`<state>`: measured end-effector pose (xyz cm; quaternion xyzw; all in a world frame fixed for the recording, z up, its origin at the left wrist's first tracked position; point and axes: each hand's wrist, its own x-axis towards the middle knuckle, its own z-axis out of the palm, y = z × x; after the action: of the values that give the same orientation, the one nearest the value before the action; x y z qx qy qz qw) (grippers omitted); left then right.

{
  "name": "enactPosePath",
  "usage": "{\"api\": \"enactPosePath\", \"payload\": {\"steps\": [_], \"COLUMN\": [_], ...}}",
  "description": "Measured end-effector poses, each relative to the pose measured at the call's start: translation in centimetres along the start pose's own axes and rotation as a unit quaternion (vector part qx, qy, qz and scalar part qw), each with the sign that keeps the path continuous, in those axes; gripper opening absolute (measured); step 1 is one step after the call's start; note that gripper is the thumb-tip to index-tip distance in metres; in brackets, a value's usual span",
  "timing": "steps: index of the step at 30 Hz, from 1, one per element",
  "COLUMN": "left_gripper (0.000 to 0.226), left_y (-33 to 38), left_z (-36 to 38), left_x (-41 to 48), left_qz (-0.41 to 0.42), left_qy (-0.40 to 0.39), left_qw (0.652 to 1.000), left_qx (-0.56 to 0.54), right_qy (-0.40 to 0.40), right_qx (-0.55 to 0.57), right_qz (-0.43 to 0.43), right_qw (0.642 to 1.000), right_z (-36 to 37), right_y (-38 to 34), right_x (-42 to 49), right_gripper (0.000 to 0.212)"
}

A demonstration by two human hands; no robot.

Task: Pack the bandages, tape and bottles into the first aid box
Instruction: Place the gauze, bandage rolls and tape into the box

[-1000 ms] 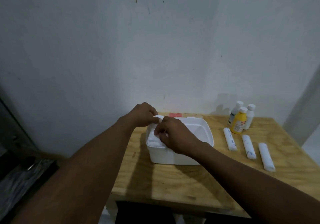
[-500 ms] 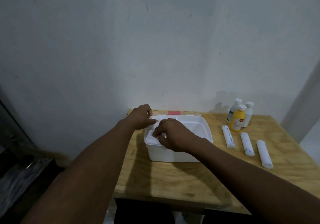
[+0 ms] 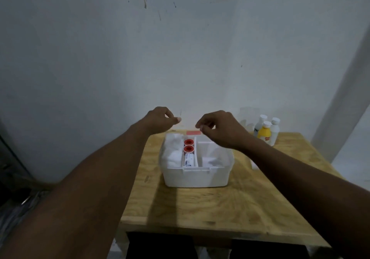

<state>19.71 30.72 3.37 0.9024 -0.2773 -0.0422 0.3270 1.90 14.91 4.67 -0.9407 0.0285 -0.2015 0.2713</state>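
Item: first aid box point(image 3: 197, 175), lid off, on my wooden worktop point(image 3: 220, 208).
Both hands above its far rim. My left hand point(image 3: 160, 119) and right hand point(image 3: 219, 127) each show a loosely curled grip, thumb near forefinger; whether either pinches anything I cannot tell. Inside: two red-cored tape rolls point(image 3: 188, 145), white gauze point(image 3: 172, 154). Bottles point(image 3: 265, 130) stand to the right, outside.

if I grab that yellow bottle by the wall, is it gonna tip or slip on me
The yellow bottle looks tall and narrow, so a push near its white cap would probably tip it. Two white bottles crowd it closely, so they may get knocked. Its smooth plastic may be somewhat slippery; a grip around the label seems safest.
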Motion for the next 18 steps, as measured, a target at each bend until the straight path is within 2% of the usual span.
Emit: {"api": "enactPosePath", "payload": {"steps": [4, 8, 13, 16, 18], "left_gripper": [0.036, 0.037, 0.037, 0.037, 0.033], "left_y": [4.9, 10.2, 14.6, 16.0, 16.4], "left_z": [1.9, 6.6, 12.9, 16.2, 17.8], "left_x": [0.4, 0.1, -0.9, -1.5, -1.8], "left_qz": [0.047, 0.120, 0.209, 0.218, 0.209], "left_qy": [-0.020, -0.057, -0.081, -0.103, -0.124], "left_qw": [0.999, 0.989, 0.941, 0.912, 0.905], "left_qx": [0.014, 0.066, 0.251, 0.331, 0.351], "right_qy": [0.037, 0.048, -0.023, -0.066, -0.085], "right_qx": [-0.030, -0.075, -0.162, -0.193, -0.206], "right_qz": [0.065, 0.177, 0.306, 0.336, 0.335], "right_qw": [0.997, 0.980, 0.938, 0.919, 0.915], "right_z": [-3.3, -5.0, -5.3, -4.5, -4.0], "right_y": [3.4, 8.7, 14.6, 16.9, 17.9], "right_x": [-1.1, -2.9, -5.6, -6.6, -6.9], "right_gripper": [0.021, 0.018, 0.025, 0.040, 0.043]}}
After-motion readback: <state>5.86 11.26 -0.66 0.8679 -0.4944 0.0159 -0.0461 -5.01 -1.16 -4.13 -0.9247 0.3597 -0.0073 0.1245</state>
